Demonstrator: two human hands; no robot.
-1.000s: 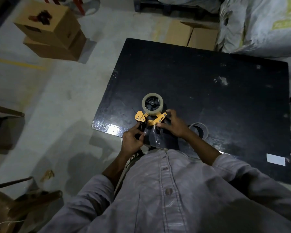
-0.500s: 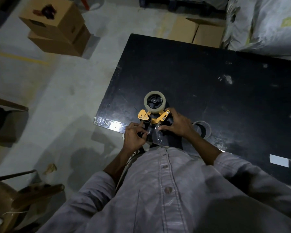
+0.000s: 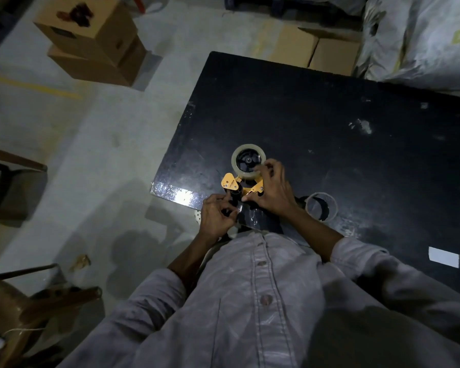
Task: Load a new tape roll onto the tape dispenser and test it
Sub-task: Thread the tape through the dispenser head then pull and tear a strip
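Now both hands work near the black desk's [image 3: 329,123] front-left corner: left hand [image 3: 215,216] pinching glossy clear tape [image 3: 246,213], right hand's [image 3: 272,192] fingers spread over the orange dispenser [image 3: 230,181] and its round roll [image 3: 247,162].

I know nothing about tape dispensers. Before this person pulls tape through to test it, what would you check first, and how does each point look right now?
1. New tape roll seated on the dispenser's wheel: ok, it sits around the black hub.
2. Tape dispenser steadied: ok, the left hand is closed on its black handle.
3. Right hand placed to feed tape: ok, fingers rest on the roll's edge and the orange frame.
4. Tape end threaded past the roller: cannot tell, hands and dim light hide it.
5. Empty tape core out of the way: ok, it lies on the black table beside the right wrist.
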